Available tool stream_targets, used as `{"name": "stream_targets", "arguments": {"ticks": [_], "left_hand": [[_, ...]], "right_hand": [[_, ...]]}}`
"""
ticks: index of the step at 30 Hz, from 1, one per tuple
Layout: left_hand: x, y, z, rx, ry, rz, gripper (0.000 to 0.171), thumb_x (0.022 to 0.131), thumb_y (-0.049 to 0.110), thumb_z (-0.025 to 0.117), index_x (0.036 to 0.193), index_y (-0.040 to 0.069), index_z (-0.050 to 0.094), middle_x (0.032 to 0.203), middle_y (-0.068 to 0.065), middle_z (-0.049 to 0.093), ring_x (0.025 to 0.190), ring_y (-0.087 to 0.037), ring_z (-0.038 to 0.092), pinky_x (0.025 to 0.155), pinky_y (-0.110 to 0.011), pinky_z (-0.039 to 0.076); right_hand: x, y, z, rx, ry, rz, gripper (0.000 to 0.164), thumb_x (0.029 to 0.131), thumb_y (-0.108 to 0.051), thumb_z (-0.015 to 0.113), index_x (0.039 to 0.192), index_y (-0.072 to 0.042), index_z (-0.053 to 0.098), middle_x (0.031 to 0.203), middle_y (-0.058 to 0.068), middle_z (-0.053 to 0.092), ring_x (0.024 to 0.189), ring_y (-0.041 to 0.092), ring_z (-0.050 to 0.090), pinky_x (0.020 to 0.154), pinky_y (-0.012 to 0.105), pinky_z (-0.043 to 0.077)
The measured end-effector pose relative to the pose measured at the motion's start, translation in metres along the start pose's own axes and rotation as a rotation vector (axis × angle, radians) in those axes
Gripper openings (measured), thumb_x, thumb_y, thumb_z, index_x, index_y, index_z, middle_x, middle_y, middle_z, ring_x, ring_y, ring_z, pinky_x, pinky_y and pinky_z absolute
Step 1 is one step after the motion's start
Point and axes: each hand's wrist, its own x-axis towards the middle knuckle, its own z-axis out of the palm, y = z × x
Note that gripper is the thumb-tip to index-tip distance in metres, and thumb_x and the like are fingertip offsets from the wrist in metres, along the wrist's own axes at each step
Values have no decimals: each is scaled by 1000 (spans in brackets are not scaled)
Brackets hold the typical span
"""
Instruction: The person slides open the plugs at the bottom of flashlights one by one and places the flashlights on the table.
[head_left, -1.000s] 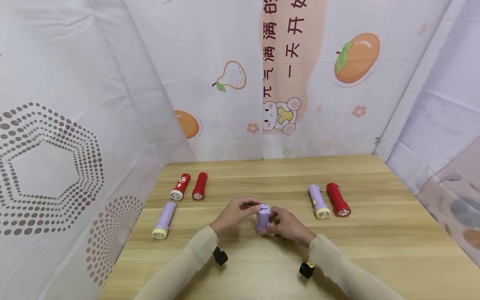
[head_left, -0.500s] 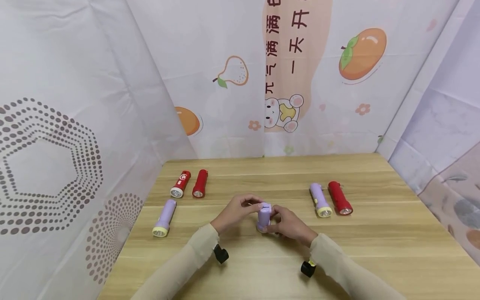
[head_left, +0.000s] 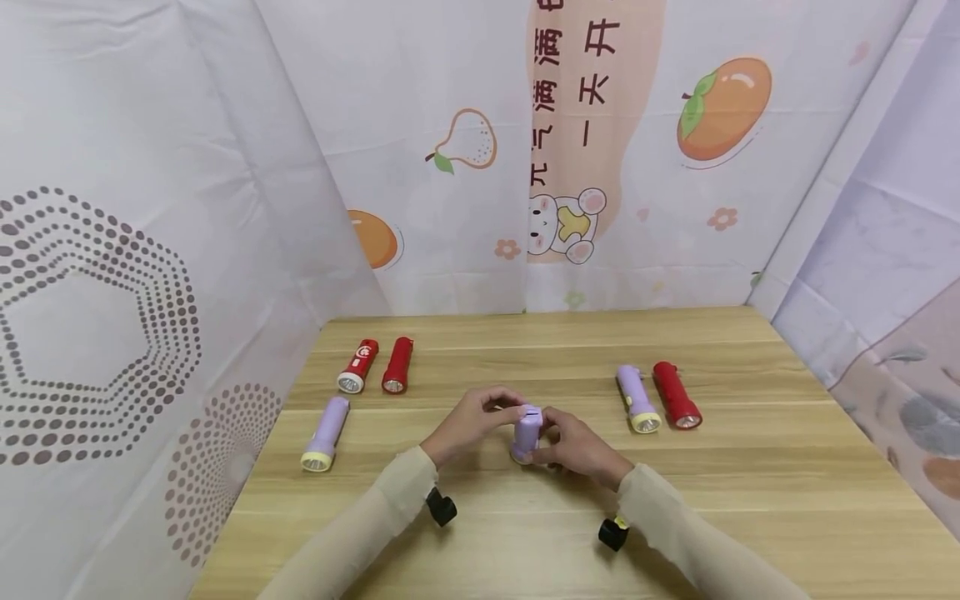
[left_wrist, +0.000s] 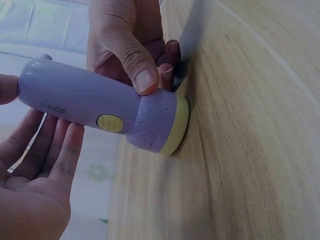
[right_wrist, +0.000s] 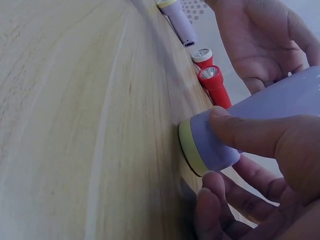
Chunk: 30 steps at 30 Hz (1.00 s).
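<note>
Barely shifted since the earlier frame: gripping the torch (head_left: 527, 432) low with right hand (head_left: 579, 447), pinching its top with left hand (head_left: 472, 420). Stood roughly upright, head down, on the table (head_left: 495, 525), left of a red torch (head_left: 676, 395). Apparently being steadied; calls for balance before release.

On the counter (head_left: 495, 542), the left hand (head_left: 472, 422) holds the top of an upright lilac torch (head_left: 527, 433) and the right hand (head_left: 581, 450) grips its lower part. To the left lie a second lilac torch (head_left: 327, 433), a red-and-white torch (head_left: 360, 365) and a red torch (head_left: 398, 365); to the right, a third lilac torch (head_left: 637, 398) beside a second red torch (head_left: 677, 395)
</note>
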Motion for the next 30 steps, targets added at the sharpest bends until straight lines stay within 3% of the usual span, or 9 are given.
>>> {"name": "stream_targets", "arguments": {"ticks": [8,19,30], "left_hand": [[-1,3,1,-12,-6,-48,25,87,38,68,105,21,69,107,3,67,99,-18,61,87,-37,48],[0,4,1,-34,13,-70,23,87,35,70,103,19,69,105,1,67,100,-18,59,88,-37,47],[1,5,-1,8,8,-65,20,87,36,70,101,21,68,103,2,66,98,-18,59,86,-37,47]], "right_hand": [[0,1,-1,-14,-20,7,52,77,-26,80,122,-12,59,105,11,60,73,23,59,57,37,51],[1,0,0,-23,-22,14,51,77,-26,80,120,-11,60,103,11,61,71,23,59,57,37,52],[1,-3,0,-31,-19,24,52,76,-26,80,121,-10,59,104,12,61,72,23,59,56,37,51]]}}
